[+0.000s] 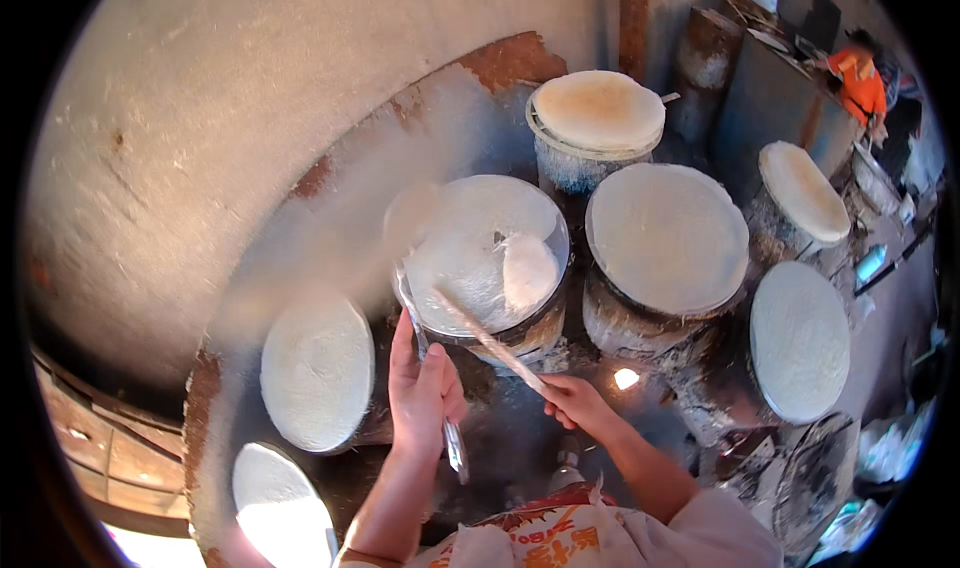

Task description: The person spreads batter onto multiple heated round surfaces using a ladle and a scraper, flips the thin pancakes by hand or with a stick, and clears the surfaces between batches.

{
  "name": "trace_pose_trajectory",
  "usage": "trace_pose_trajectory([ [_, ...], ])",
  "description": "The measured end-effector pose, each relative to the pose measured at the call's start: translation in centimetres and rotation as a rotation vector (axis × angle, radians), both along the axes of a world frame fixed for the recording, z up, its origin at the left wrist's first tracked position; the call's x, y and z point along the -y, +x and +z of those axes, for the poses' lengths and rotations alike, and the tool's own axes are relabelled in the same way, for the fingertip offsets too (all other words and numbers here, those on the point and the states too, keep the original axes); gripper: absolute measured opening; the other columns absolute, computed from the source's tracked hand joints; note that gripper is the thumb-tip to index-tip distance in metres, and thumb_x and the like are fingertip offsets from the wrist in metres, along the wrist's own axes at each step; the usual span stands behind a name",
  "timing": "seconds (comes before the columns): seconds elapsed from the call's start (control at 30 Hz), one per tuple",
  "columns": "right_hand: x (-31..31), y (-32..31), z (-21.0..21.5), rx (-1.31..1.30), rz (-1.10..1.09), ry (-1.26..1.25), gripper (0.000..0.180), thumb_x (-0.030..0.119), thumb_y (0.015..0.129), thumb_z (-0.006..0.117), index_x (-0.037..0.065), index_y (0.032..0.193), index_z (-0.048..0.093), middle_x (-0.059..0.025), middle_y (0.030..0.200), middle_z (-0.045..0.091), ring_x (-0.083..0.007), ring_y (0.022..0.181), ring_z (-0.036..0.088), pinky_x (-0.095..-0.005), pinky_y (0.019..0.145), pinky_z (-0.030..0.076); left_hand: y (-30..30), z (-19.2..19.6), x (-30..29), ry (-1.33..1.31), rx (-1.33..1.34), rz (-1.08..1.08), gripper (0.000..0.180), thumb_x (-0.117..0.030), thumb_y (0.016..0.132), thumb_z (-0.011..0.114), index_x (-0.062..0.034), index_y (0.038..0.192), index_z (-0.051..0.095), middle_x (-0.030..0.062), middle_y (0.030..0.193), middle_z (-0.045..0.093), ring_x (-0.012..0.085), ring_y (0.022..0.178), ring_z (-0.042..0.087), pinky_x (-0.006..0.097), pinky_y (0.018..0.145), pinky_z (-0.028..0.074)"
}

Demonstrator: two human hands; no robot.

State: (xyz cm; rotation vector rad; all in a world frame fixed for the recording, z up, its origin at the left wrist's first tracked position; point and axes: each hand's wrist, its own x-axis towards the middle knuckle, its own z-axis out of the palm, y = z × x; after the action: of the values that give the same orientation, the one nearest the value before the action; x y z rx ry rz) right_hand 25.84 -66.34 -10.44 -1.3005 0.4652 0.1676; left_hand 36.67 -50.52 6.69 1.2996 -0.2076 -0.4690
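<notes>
My left hand (420,393) grips a long shiny metal strip or handle (455,448), its upper end reaching the near left rim of a round pan (563,253). What that end carries, if anything, is hard to make out through a pale blur. My right hand (582,406) is closed round a wooden stick (490,343), which slants up and left over the pan's near edge. White, crusty material (460,228) coats the pan. A thicker, folded-looking white patch (528,271) lies on its right side, beside a small dark gap.
Round white-topped vats stand close by: one at right (668,238), one behind (600,110), others at far right (798,343) and left (318,376). A small fire (626,378) glows between them. A curved wall (230,118) rises at left. Someone in orange (858,83) is far right.
</notes>
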Motion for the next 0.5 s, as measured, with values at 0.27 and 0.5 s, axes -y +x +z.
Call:
trace_pose_trajectory([
  [0.27,14.2,4.1,-0.6,0.067,-0.215,-0.480,0.029,0.020,0.092,0.049,0.012,0.119,0.055,-0.0029,0.063,0.054,-0.0068,0.044,0.043,-0.0235,0.040,0.036,1.4,-0.7,8.9,0.041,0.021,0.027,0.052,-0.009,0.094,0.041,-0.0178,0.141,0.023,-0.0041,0.053,0.032,0.0044,0.039,0.029,0.021,0.034,0.027],
  [0.5,13.5,5.1,-4.1,0.180,-0.426,-0.910,0.028,0.020,0.087,0.053,0.015,0.114,0.059,-0.0134,0.072,0.063,-0.0302,0.066,0.062,-0.0364,0.058,0.049,3.4,-1.2,10.1,0.112,-0.015,-0.005,0.054,-0.009,0.092,0.044,-0.0169,0.141,0.023,-0.0033,0.054,0.034,0.0053,0.039,0.032,0.022,0.034,0.031],
])
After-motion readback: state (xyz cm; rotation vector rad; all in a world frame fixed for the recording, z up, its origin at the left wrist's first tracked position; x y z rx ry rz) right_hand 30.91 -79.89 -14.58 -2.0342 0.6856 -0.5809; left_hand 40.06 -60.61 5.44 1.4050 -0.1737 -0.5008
